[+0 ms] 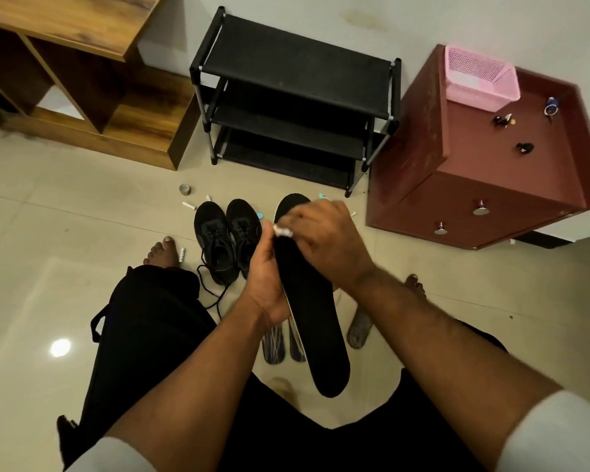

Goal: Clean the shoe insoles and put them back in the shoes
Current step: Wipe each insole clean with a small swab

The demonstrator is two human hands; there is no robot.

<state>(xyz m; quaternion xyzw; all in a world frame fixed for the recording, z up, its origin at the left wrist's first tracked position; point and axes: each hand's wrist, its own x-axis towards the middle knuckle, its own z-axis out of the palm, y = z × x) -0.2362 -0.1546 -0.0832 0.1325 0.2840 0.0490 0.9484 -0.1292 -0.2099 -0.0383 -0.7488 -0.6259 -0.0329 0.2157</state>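
A long black insole is held upright in front of me, toe end away from me. My left hand grips its left edge near the middle. My right hand lies over the toe half and pinches a small white wad against the insole. A pair of black lace-up shoes stands on the floor just beyond my hands, laces trailing loose. Another insole with a striped underside lies on the floor below my left wrist, partly hidden.
A black three-tier shoe rack stands against the wall. To its right is a maroon cabinet with a pink basket; to its left is a wooden shelf unit. Small tubes and a tape roll litter the tiled floor. A sandal lies at the right.
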